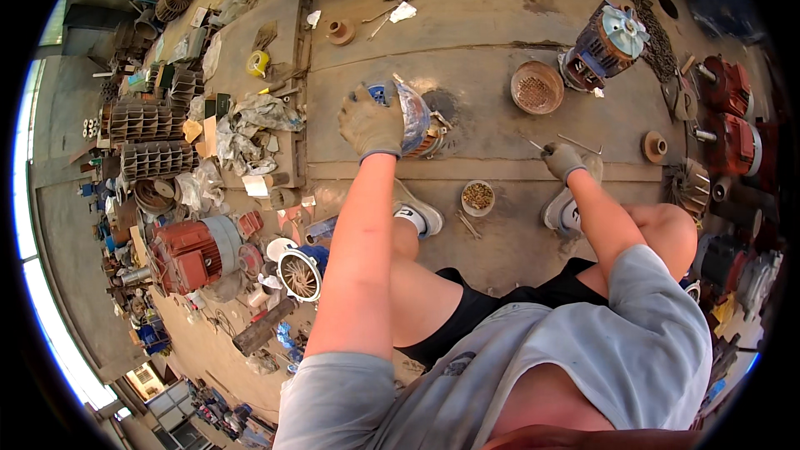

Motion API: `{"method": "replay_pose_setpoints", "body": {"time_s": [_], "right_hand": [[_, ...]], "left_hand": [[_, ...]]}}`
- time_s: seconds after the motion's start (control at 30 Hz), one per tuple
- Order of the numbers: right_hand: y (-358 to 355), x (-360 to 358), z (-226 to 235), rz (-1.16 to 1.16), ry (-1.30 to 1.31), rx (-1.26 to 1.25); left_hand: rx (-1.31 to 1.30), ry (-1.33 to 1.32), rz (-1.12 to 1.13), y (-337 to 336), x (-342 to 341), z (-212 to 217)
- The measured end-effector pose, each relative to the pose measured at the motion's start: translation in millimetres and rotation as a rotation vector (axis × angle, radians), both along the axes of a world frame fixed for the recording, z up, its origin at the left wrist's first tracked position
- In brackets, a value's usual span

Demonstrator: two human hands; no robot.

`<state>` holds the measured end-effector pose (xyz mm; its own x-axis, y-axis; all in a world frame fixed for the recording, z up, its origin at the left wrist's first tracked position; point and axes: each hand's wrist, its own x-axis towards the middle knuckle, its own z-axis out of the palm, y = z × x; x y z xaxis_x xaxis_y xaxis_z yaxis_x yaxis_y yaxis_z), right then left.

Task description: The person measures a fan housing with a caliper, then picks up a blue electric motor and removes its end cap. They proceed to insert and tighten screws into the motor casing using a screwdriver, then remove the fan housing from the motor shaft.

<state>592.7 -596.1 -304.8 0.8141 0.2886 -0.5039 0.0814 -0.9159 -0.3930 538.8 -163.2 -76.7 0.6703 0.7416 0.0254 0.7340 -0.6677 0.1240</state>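
My left hand (369, 121), in a dirty work glove, is closed over the end of a blue electric motor (412, 119). The motor lies on the floor, and copper-coloured windings show at its near side. My right hand (564, 160), also gloved, is out to the right near my shoe. A thin metal tool pokes out of its closed fingers (535, 144); the rest of it is hidden in the fist. Just beyond that hand a thin metal rod (581, 144) lies on the floor. A small bowl of brass-coloured hardware (477, 197) stands between my feet.
A round rusty pan (537, 87) and a motor with a pale fan (607, 46) stand ahead on the right. Red motors (728, 140) line the far right. On the left are a large red motor (187, 254), finned housings (154, 121) and crumpled plastic (254, 129).
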Motion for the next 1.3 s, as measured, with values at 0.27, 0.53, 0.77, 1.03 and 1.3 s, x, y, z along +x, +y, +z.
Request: {"method": "replay_pose_setpoints", "body": {"time_s": [0.27, 0.53, 0.77, 1.03, 1.3], "right_hand": [[-33, 21, -14, -0.117, -0.276, -0.353], [211, -47, 133, 0.048, -0.453, 0.564], [384, -59, 204, -0.03, -0.436, 0.436], [378, -49, 185, 0.041, -0.372, 0.418], [375, -47, 178, 0.023, -0.422, 0.51]], "left_hand": [[0.022, 0.036, -0.049, 19, -13, -17], [-0.186, 0.047, -0.248, 60, -12, -13], [-0.134, -0.017, -0.7, 189, -19, -101], [-0.747, 0.006, -0.365, 192, -30, -119], [-0.865, 0.037, -0.318, 177, -71, -212]]}}
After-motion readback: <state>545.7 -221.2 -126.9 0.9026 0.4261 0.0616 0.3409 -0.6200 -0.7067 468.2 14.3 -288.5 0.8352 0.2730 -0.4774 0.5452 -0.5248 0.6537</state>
